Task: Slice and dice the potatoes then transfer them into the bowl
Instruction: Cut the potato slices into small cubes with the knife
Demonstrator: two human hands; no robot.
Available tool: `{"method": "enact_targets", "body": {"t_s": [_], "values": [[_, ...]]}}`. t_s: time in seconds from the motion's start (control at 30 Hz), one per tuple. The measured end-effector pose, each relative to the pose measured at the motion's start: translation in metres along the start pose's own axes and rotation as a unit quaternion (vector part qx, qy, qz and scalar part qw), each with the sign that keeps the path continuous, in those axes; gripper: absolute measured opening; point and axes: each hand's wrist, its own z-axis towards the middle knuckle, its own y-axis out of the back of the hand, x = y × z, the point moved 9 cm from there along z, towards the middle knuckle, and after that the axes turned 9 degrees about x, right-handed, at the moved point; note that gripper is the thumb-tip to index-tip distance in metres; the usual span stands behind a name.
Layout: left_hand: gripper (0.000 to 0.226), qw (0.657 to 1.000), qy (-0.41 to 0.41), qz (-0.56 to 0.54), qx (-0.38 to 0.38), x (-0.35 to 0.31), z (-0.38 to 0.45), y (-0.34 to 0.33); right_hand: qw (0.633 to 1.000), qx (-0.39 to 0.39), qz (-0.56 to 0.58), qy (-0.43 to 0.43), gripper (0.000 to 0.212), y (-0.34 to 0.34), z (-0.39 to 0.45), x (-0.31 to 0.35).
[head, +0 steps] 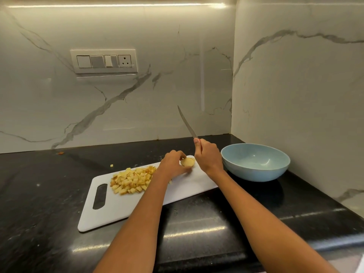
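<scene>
A white cutting board [110, 209] lies on the black counter. A pile of diced potato [132, 180] sits on its middle. At the board's far right end my left hand [174, 162] holds a stack of potato slices [188, 162] between fingers and thumb. My right hand [208, 157] grips a knife [187, 123] by the handle, just right of the slices, with the blade raised and pointing up and away toward the wall. A light blue bowl [256, 170] stands right of the board; nothing shows inside it.
Marble walls close the counter at the back and right, the bowl sitting in that corner. A switch panel [104, 61] is on the back wall. A stray potato bit [111, 165] and a peel scrap [61, 153] lie on the counter [39, 194] behind the board.
</scene>
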Motion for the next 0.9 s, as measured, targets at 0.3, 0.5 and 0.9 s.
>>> {"method": "enact_targets", "body": {"t_s": [0.3, 0.5, 0.9], "values": [[0.045, 0.997, 0.025, 0.070, -0.029, -0.003, -0.006, 0.013, 1.000, -0.001, -0.006, 0.001, 0.035, 0.002, -0.001, 0.002], [0.038, 0.988, -0.013, -0.044, -0.148, 0.002, -0.020, 0.042, 1.000, -0.001, 0.017, -0.002, 0.033, 0.004, -0.001, 0.004], [0.053, 0.996, -0.031, 0.039, 0.077, -0.017, -0.061, -0.006, 0.989, 0.125, -0.012, -0.080, 0.032, 0.010, -0.037, -0.001]]}}
